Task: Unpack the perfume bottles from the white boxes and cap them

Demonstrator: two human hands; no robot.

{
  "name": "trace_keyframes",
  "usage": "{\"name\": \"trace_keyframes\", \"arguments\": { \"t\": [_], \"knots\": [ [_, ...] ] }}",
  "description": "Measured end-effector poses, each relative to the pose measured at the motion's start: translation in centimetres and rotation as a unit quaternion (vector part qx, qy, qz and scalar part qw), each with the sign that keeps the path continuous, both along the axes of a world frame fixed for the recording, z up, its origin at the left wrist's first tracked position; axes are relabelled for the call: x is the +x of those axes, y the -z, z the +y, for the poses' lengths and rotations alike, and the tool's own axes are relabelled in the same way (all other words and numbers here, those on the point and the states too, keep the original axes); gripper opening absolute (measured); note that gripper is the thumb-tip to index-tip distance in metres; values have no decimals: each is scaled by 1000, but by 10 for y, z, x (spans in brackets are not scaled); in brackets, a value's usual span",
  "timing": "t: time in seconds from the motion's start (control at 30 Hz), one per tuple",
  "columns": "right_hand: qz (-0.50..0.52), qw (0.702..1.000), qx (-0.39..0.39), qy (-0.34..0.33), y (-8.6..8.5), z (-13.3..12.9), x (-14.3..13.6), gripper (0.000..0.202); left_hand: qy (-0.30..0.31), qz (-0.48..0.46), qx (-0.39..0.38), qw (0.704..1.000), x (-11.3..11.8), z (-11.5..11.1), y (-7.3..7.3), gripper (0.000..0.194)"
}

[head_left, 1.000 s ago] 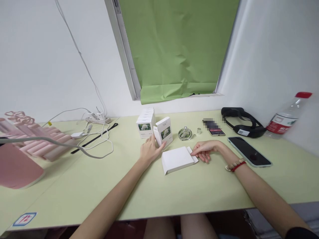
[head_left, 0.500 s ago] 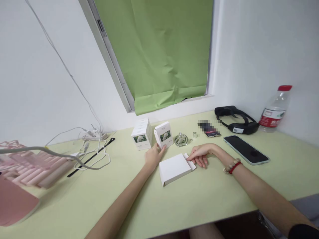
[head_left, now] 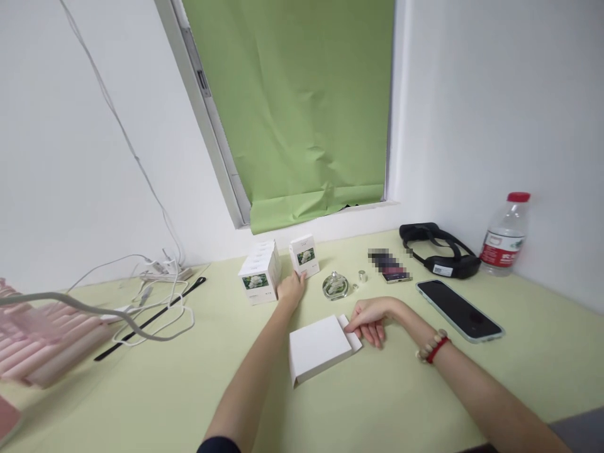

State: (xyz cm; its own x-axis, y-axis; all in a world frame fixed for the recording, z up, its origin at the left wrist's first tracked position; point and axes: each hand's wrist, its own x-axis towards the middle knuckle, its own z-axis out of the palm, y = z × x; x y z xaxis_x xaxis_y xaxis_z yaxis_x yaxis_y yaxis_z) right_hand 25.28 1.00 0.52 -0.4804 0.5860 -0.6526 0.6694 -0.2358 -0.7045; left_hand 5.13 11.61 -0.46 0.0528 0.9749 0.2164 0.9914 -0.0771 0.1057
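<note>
My left hand point(head_left: 291, 288) reaches forward with its fingers at the lower front of a small upright white box point(head_left: 304, 256) that bears a flower picture. Left of it stands a row of similar white boxes point(head_left: 259, 274). My right hand point(head_left: 370, 321) has its thumb and index finger at the flap end of a plain white box point(head_left: 321, 346) lying flat on the table; the other fingers are curled. Behind the flat box are a round glass bottle point(head_left: 335, 286) and a small silver cap point(head_left: 362, 275).
On the right of the table point(head_left: 401, 390) lie a phone point(head_left: 457, 308), a black headset point(head_left: 441, 251), a partly blurred object point(head_left: 391, 265) and a plastic bottle point(head_left: 504, 242). Cables point(head_left: 177, 302) and a pink ribbed object point(head_left: 51, 340) are at the left.
My left hand and the upright box have moved farther back, toward the wall, and the box stands straighter. My right hand stays at the flat box's flap. The camera view has shifted.
</note>
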Motion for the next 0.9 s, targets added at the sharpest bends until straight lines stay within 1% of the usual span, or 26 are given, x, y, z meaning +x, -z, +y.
{"name": "trace_keyframes", "arguments": {
  "t": [0.27,0.37,0.47,0.57,0.63,0.7,0.83,0.87,0.9],
  "knots": [
    [11,1000,-6,-9,8,5,4,41,-1,-4,-3,1000,2,12,1,44],
    [8,1000,-5,-8,9,6,5,41,-2,-5,1,1000,2,10,1,41],
    [5,1000,-9,-9,7,5,5,42,-8,-10,10,1000,3,5,3,39],
    [3,1000,-19,-7,2,3,5,42,-1,-20,21,1000,4,-4,4,38],
    [4,1000,-19,-1,0,2,5,42,17,-29,29,999,2,-14,5,40],
    [1,1000,-17,5,-1,0,4,42,46,-38,38,997,-4,-25,6,40],
    [9,1000,-3,4,1,-1,5,45,115,-59,63,990,-23,-51,7,32],
    [13,1000,0,3,1,-1,6,45,132,-67,78,986,-28,-56,7,30],
    [15,1000,0,3,1,-1,6,46,148,-82,112,979,-33,-61,8,27]
  ]
}}
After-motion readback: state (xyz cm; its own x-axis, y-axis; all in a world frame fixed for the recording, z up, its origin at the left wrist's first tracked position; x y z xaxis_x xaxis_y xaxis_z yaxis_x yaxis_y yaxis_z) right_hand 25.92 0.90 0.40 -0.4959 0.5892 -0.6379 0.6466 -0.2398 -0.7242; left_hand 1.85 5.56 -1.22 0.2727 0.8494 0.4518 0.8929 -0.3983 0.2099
